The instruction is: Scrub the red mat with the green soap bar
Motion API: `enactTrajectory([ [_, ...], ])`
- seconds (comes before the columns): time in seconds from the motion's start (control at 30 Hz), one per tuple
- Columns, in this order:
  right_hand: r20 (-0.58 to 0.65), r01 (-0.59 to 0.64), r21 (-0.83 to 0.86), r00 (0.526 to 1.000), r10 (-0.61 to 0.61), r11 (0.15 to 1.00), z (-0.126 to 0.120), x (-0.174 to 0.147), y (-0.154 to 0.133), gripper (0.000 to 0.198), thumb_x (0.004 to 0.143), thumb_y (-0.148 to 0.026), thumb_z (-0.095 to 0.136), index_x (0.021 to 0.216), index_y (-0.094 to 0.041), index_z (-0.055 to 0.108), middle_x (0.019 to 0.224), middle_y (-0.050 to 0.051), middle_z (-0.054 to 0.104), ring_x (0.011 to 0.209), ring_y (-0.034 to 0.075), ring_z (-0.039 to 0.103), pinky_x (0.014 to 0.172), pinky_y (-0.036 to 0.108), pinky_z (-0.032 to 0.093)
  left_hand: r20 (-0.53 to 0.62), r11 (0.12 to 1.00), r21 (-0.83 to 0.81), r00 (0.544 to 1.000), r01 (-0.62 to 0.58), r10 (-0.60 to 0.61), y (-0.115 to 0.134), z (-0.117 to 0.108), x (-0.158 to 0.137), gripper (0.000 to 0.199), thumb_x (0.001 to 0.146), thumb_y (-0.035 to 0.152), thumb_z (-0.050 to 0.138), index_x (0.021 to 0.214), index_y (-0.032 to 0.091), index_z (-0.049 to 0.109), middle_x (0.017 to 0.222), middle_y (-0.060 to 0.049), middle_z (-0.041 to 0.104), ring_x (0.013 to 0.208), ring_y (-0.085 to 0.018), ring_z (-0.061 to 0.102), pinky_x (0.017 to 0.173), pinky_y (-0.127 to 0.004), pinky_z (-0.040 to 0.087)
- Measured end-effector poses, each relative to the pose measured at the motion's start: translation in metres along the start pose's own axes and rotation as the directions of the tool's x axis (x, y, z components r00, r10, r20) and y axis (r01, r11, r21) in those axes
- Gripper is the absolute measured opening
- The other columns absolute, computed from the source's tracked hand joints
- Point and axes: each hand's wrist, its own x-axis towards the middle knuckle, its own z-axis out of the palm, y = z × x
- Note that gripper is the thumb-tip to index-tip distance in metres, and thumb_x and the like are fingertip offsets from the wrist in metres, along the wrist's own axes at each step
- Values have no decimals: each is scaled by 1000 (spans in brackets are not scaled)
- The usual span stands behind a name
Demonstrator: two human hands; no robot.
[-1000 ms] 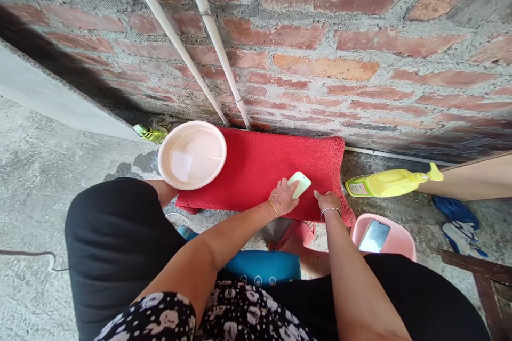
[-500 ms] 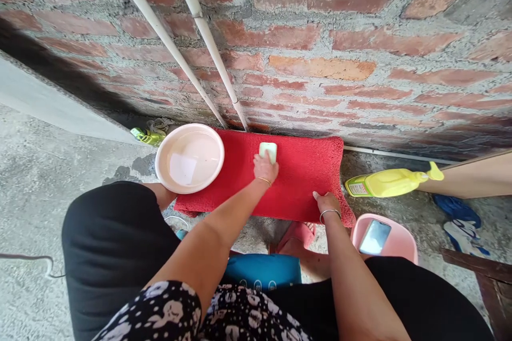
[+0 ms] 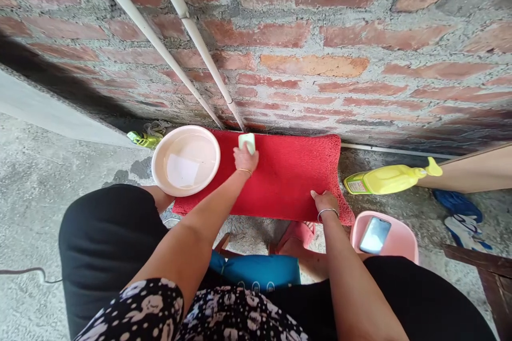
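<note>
My left hand is closed around a pale green rounded block, which looks like a bar of soap or a small brush. It presses the block against the upper left part of a red mat, close to the wall. Near the mat's front right corner, my right hand grips the mat; one digit lies on top, and the other fingers are partly hidden. A pale pink basin with water and a white reflection in it stands on the mat's left end.
A yellow spray bottle lies to the right. Below it, a phone rests in a pink tub. A green bottle is left of the basin. White pipes run down the brick wall behind the mat.
My left hand has slid the pale green block left and slightly up across the mat, toward the basin. My right hand stays at the mat's front right corner.
</note>
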Motion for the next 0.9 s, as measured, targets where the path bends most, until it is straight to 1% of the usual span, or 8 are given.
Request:
enactTrajectory([
  [0.17,-4,5,12,1000,-5,1000,1,1,0,44,82,-51,50,106,-15,60,108,19,62,103,29,59,81,39,47,-26,988,3,988,151,-151,3,1,19,59,81,45,52,133,23,37,116,-16,45,102,-29,53,79,-37,43],
  [0.3,-2,3,15,1000,-3,1000,0,1,0,44,82,-51,50,104,-15,60,108,19,62,103,30,59,81,40,47,150,985,45,976,-164,156,49,24,-36,63,81,45,49,138,22,33,123,-17,42,108,-30,48,84,-38,42],
  [0.37,6,1,12,1000,-2,1000,-1,0,0,45,82,-51,50,104,-14,60,109,20,62,104,30,59,81,40,47,339,904,16,853,-427,397,69,34,-69,69,78,45,52,140,22,32,127,-16,39,113,-31,44,89,-40,40],
  [0.43,24,1,16,1000,-1,1000,-2,0,0,46,82,-51,49,105,-12,60,109,20,62,104,30,59,81,40,47,482,772,-109,646,-626,592,79,40,-94,71,75,46,55,140,27,33,130,-11,38,114,-29,44,92,-38,39],
  [0.5,34,1,23,999,-2,1000,-3,-1,-1,48,82,-52,49,105,-12,60,109,20,62,104,31,59,81,40,47,496,707,-176,559,-685,664,79,41,-103,70,75,47,55,139,30,32,129,-8,39,113,-26,44,94,-37,38],
  [0.6,23,-4,24,1000,4,1000,-2,-1,-1,47,82,-52,50,105,-12,60,109,21,62,105,31,59,81,40,47,370,803,-126,723,-583,583,65,32,-84,65,78,49,52,137,28,35,124,-8,43,111,-26,45,94,-37,38],
  [0.73,15,-20,25,1000,19,1000,-2,-3,-2,47,82,-52,50,106,-13,59,111,21,61,105,30,59,81,40,47,133,993,-48,985,-105,110,40,12,-25,57,81,49,49,132,26,39,117,-12,48,99,-26,53,83,-36,43],
  [0.9,10,-22,18,1000,22,1000,-1,-3,-1,48,83,-52,49,108,-13,59,112,21,61,106,30,58,81,39,47,15,982,-79,985,171,-170,38,3,13,59,81,47,50,133,23,38,116,-14,46,100,-27,54,80,-36,44],
])
